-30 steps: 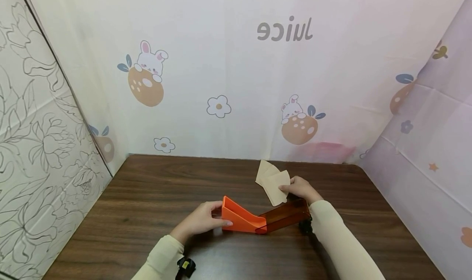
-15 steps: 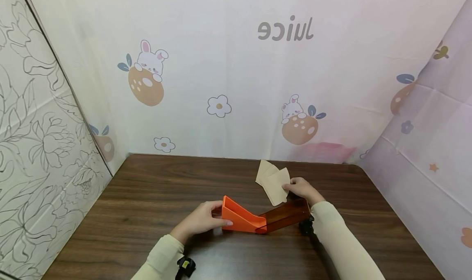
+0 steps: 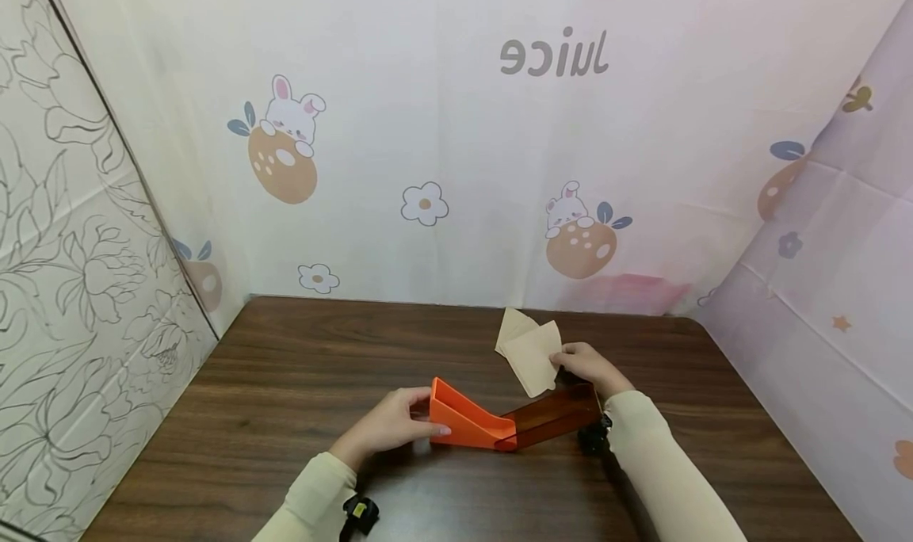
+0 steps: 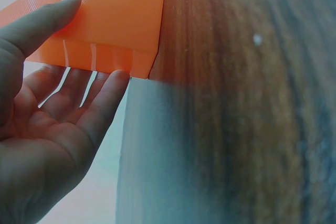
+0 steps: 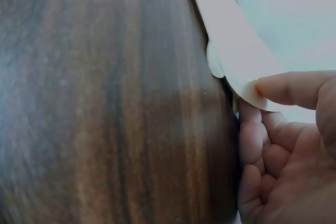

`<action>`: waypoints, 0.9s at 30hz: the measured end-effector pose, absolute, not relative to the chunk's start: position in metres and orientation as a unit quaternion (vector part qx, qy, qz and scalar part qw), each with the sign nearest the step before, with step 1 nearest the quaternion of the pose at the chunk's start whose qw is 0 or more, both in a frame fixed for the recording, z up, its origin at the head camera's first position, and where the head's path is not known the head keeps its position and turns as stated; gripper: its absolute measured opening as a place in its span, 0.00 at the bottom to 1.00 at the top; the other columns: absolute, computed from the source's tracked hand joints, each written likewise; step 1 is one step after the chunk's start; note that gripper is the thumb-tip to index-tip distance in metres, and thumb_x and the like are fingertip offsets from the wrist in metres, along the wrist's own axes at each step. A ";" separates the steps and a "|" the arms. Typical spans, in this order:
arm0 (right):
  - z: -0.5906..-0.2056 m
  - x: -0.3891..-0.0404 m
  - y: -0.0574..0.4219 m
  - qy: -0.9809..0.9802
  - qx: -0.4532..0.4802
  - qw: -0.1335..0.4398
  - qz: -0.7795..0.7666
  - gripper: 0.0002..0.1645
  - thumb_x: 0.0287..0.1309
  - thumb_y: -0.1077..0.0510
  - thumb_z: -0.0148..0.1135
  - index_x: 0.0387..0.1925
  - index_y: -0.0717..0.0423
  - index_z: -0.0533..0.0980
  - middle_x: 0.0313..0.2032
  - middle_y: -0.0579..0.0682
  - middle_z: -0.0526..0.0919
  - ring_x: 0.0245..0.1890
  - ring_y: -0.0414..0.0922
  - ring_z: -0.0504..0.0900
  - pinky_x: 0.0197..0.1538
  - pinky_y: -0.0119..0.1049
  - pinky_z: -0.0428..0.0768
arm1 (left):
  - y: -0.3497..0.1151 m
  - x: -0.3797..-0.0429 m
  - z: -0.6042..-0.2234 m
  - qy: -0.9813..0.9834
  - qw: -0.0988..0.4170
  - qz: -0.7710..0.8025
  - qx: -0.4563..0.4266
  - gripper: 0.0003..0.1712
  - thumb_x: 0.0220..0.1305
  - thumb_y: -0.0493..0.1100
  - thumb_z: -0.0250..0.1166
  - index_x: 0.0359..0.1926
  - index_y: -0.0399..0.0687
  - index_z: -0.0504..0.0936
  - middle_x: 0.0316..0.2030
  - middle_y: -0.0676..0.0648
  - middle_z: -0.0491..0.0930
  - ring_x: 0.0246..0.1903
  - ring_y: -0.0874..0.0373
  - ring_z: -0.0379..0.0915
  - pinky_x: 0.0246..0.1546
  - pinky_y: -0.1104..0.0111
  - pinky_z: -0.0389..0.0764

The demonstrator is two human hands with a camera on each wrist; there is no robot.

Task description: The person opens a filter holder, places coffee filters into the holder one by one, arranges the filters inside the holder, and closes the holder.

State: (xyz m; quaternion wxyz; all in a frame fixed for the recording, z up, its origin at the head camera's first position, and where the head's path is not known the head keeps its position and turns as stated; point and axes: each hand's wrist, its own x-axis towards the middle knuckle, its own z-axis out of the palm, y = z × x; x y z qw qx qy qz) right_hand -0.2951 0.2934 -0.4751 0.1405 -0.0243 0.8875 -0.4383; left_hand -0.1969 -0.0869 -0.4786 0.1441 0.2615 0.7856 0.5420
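In the head view my left hand [image 3: 395,421] grips the tall end of an orange wedge-shaped holder [image 3: 467,423] standing on the table. Its thumb lies along the near side, and the left wrist view shows the fingertips against the end wall of the orange holder [image 4: 118,14]. A see-through brown lid [image 3: 556,415] tilts up from the low end, swung to the right. Behind that lid my right hand [image 3: 588,365] pinches the edge of a beige paper coffee filter [image 3: 533,356]. Close up, its thumb presses the filter's rounded corner [image 5: 236,40] from above, fingers underneath.
More beige filters [image 3: 512,326] lie fanned out under and behind the pinched one. The dark wood table [image 3: 321,352] runs back to a printed curtain [image 3: 371,130]. The raised lid stands close beside my right wrist and its black strap camera [image 3: 594,437].
My right hand has drawn slightly to the right, and the pinched filter's far corner has turned a little up and leftward. Left hand and holder stay in place.
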 end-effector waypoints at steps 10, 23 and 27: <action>-0.476 -0.297 0.298 0.881 -0.025 0.145 -0.450 0.16 0.72 0.57 0.53 0.43 0.68 0.79 0.42 0.57 0.80 0.44 0.54 0.76 0.51 0.49 0.73 | -0.086 -0.197 -0.479 0.786 0.145 0.544 0.255 0.19 0.60 0.42 0.75 0.52 0.49 0.83 0.43 0.56 0.85 0.43 0.61 0.80 0.47 0.68 0.78; -0.478 -0.292 0.301 0.875 -0.024 0.132 -0.465 0.22 0.72 0.58 0.54 0.56 0.74 0.74 0.47 0.61 0.80 0.44 0.54 0.80 0.54 0.53 0.75 | -0.087 -0.197 -0.479 0.791 0.145 0.534 0.261 0.19 0.60 0.45 0.75 0.51 0.49 0.83 0.42 0.56 0.85 0.44 0.61 0.80 0.48 0.67 0.78; -0.476 -0.290 0.300 0.878 -0.022 0.125 -0.463 0.25 0.73 0.58 0.53 0.60 0.76 0.71 0.51 0.65 0.79 0.45 0.56 0.81 0.57 0.56 0.73 | -0.087 -0.198 -0.479 0.793 0.144 0.532 0.260 0.19 0.60 0.46 0.75 0.51 0.49 0.83 0.42 0.56 0.85 0.44 0.61 0.80 0.49 0.67 0.78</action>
